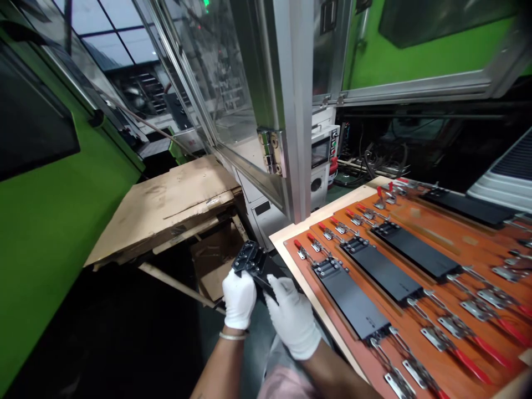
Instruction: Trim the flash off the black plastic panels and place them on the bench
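Note:
In the head view, a black part [250, 258] with a blocky, bolted-looking end is held in front of my body. My left hand [240, 300], in a white glove, is closed around it just below that end. My right hand [293, 321], also gloved in white, grips the flat dark length of the same part from the right side. The part's lower stretch is largely hidden behind my hands. To the right, an orange board [436, 233] carries several dark flat panels, the nearest panel [353, 302] lying close to my right hand.
Red-handled toggle clamps [434, 338] line both ends of the panels. A cardboard-topped table [178, 194] stands at left beside a green machine [50, 238]. A metal-framed clear door [297, 138] juts out ahead. Behind it stands a control box with a screen [321, 151].

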`<action>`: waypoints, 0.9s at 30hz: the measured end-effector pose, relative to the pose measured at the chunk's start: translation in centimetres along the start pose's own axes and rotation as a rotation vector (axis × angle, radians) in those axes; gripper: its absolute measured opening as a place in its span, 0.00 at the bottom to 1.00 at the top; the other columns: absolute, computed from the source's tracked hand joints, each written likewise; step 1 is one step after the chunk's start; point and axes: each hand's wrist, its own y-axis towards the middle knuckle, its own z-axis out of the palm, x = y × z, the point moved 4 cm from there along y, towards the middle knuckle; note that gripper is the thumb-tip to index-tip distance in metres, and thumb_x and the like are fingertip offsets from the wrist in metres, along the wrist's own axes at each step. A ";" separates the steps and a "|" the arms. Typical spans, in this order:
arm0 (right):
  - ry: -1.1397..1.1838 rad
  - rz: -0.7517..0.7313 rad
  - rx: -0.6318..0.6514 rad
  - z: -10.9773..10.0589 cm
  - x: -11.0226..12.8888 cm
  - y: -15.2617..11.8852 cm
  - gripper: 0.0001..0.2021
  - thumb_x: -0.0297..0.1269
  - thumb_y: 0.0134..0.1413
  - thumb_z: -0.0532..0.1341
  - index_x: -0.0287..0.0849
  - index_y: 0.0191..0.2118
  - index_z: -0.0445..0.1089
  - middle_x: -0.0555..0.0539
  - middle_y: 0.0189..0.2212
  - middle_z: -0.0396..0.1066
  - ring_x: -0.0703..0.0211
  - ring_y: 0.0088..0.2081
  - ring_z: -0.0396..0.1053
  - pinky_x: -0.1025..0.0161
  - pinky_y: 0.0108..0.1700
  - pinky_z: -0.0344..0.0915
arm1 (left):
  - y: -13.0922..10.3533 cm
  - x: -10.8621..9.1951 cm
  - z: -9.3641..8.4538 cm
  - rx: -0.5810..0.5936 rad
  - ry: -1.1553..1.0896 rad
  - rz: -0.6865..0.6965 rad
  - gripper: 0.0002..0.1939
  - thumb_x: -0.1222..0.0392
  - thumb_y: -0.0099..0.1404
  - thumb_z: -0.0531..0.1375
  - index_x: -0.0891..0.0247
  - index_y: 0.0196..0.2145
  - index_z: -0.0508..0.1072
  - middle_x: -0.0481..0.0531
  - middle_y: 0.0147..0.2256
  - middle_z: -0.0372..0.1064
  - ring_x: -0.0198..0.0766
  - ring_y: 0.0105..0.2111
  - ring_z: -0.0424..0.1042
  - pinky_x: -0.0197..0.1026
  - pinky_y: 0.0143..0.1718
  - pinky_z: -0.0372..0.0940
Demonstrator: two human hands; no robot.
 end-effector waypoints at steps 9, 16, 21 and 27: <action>0.418 0.077 0.149 -2.2 -1.4 1.0 0.15 0.32 0.59 0.53 0.40 0.45 0.75 0.43 0.37 0.73 0.59 0.37 0.73 0.65 0.41 0.69 | -0.5 -1.6 -2.4 0.052 -0.124 0.227 0.34 0.43 0.58 0.61 0.67 0.56 0.63 0.67 0.54 0.64 0.51 0.55 0.66 0.53 0.57 0.61; 0.579 0.089 0.355 -5.3 -0.1 1.4 0.08 0.29 0.53 0.57 0.42 0.30 0.73 0.50 0.27 0.70 0.62 0.30 0.69 0.67 0.35 0.66 | 1.9 -4.1 -4.7 0.778 0.048 0.492 0.48 0.38 0.30 0.73 0.59 0.49 0.70 0.58 0.45 0.72 0.52 0.44 0.73 0.50 0.51 0.65; 0.615 0.011 0.496 -6.3 0.5 1.3 0.10 0.27 0.54 0.57 0.45 0.32 0.75 0.51 0.32 0.73 0.62 0.36 0.70 0.67 0.42 0.66 | 1.8 -6.5 -5.4 1.111 -0.008 0.438 0.33 0.47 0.42 0.71 0.59 0.46 0.71 0.53 0.41 0.73 0.44 0.39 0.72 0.43 0.44 0.67; 0.615 0.019 0.591 -7.2 0.5 1.4 0.10 0.30 0.55 0.59 0.47 0.40 0.76 0.51 0.35 0.74 0.61 0.37 0.71 0.67 0.42 0.66 | 1.0 -7.0 -6.0 1.141 0.012 0.398 0.23 0.52 0.45 0.70 0.60 0.39 0.71 0.48 0.35 0.70 0.37 0.32 0.69 0.36 0.33 0.64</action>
